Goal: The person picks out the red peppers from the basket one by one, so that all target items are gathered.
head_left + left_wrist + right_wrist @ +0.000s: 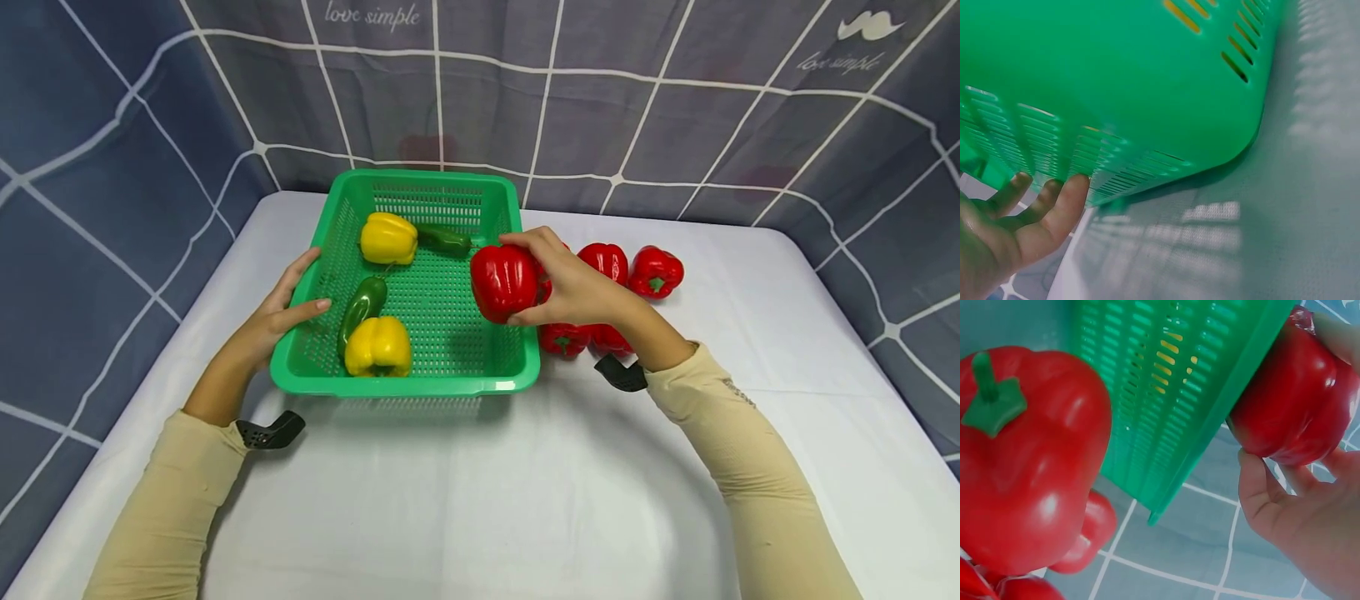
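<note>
My right hand holds a red bell pepper at the right rim of the green plastic basket. In the right wrist view, thumb and fingers are around the pepper, just beyond the basket wall. My left hand grips the basket's left rim, thumb inside and fingers outside. The left wrist view has those fingers against the slotted outer wall. Inside the basket lie two yellow bell peppers and two green chili peppers.
Several more red bell peppers lie to the right of the basket, partly hidden by my right hand and arm. A white-covered table carries everything. Dark grid-patterned curtains stand behind and at the sides.
</note>
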The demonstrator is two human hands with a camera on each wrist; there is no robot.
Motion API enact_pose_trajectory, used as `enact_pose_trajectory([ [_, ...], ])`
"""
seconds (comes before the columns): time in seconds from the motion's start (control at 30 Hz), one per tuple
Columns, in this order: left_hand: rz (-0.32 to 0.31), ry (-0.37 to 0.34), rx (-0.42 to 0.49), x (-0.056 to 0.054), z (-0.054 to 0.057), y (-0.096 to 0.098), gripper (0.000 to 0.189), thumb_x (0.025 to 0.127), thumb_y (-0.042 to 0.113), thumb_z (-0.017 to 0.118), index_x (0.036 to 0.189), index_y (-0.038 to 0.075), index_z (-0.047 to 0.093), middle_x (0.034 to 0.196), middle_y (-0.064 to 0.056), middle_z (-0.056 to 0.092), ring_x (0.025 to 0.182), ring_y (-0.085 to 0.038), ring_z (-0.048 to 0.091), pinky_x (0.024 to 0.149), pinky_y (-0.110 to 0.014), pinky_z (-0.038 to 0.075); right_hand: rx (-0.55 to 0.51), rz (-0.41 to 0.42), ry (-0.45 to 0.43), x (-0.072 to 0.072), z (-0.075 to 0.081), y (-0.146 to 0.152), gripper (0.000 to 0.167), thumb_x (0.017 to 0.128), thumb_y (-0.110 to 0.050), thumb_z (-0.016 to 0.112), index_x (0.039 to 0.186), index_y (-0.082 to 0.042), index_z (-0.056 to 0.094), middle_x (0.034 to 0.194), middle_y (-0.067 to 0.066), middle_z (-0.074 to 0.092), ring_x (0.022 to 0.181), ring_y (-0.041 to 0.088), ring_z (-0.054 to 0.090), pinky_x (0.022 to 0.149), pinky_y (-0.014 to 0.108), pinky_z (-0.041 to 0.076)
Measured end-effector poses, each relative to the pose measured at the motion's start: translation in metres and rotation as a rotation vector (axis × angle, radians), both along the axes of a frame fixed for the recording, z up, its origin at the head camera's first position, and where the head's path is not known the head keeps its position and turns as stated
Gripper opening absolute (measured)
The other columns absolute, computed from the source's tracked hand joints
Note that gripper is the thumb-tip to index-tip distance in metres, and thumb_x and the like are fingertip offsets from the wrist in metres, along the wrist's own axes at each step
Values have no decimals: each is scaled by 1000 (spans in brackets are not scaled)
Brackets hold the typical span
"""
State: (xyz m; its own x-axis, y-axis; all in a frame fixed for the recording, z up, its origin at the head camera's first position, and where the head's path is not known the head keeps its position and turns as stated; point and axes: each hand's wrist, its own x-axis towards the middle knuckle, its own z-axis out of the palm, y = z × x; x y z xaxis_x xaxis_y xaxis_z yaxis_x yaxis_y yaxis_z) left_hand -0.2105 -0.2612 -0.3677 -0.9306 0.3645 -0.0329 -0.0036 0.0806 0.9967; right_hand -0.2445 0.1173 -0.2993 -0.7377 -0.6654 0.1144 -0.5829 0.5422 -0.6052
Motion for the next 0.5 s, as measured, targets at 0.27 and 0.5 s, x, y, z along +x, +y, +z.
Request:
enact_pose_trajectory([
  [0.27, 2, 7, 4, 0, 0, 2, 70, 95, 14, 44, 147, 33, 2, 152, -13, -8, 120, -23, 30, 77, -20, 50, -55, -72, -17, 0, -1, 14, 87, 67, -22, 80, 139, -18, 32, 133, 3, 38, 122, 19, 37, 90, 44, 47],
  [0.5, 10, 3, -4, 0, -1, 1, 70, 95, 13, 44, 146, 34, 2, 153, -9, -10, 124, -25, 26, 78, -17, 49, -132, -134, -62, -1, -5, 27, 85, 67, -20, 80, 139, -19, 34, 135, 1, 39, 118, 17, 40, 88, 44, 48],
])
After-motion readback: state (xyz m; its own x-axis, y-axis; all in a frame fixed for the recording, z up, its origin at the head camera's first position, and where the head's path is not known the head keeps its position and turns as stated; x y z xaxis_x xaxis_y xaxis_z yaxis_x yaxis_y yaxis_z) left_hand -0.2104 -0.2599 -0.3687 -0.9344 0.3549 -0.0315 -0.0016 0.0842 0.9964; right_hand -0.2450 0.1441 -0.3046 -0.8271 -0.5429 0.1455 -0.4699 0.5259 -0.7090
